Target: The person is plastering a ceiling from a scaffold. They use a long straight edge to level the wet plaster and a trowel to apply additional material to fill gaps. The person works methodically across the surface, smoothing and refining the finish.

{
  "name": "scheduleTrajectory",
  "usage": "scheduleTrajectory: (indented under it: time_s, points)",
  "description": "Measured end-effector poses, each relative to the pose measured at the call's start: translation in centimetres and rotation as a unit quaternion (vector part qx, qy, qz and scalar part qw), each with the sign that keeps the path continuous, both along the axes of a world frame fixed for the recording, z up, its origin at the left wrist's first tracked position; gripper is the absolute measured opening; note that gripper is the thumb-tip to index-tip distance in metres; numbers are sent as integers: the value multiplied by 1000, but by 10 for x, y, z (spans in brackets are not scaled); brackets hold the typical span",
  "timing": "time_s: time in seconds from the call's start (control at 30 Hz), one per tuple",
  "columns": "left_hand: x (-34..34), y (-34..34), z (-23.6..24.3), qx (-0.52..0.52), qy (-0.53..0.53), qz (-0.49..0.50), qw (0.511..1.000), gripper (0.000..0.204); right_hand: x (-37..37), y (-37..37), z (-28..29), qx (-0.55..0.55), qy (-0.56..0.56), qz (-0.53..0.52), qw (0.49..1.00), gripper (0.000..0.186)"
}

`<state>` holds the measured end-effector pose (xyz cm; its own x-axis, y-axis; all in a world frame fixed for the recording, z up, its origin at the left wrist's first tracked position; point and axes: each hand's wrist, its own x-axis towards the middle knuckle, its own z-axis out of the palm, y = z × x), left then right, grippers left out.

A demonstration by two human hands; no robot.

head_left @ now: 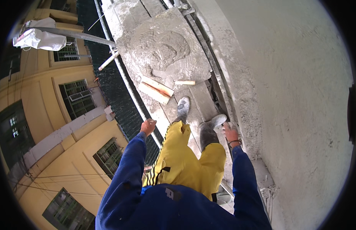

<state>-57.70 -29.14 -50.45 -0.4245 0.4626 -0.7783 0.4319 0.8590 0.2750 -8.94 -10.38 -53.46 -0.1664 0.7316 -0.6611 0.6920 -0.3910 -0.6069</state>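
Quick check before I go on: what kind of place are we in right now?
Most likely a scaffold platform high on a building's outside, during plastering. A mortar board heaped with wet grey mix lies on the planks, a fresh rendered wall stands to the right, and a yellow building shows far below.

The scaffold rail (129, 86), a grey mortar-flecked metal pipe, is running lengthwise along the platform's outer edge beside the green netting, and the grey plastered ledge (239, 115) is lying at the wall's foot, rough and crumbling.
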Motion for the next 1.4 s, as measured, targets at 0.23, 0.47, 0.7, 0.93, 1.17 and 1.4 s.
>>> scheduleTrajectory:
  time_s: [0.23, 0.47, 0.7, 0.93, 1.17, 1.4]
  points:
    - [-6, 48, -206, 29, 97, 131, 986, 73, -218, 122, -134, 7, -97, 307, 947, 52]
    - [-70, 46, -418, 285, 167, 338, 881, 55, -314, 134, -320, 137, -100, 481, 860, 64]
    - [-50, 101, -437, 203, 116, 453, 860, 64, -336, 125, -345, 75, -46, 491, 867, 54]
    - [-39, 141, -414, 58, 331, 413, 846, 78, -372, 136, -382, -220, 28, 531, 818, 52]
    - [-72, 95, -432, 152, 260, 370, 879, 64, -417, 140, -463, 129, 124, 706, 686, 56]
    - [-45, 62, -337, 416, 4, 492, 765, 38, -374, 170, -339, 44, -20, 604, 795, 64]
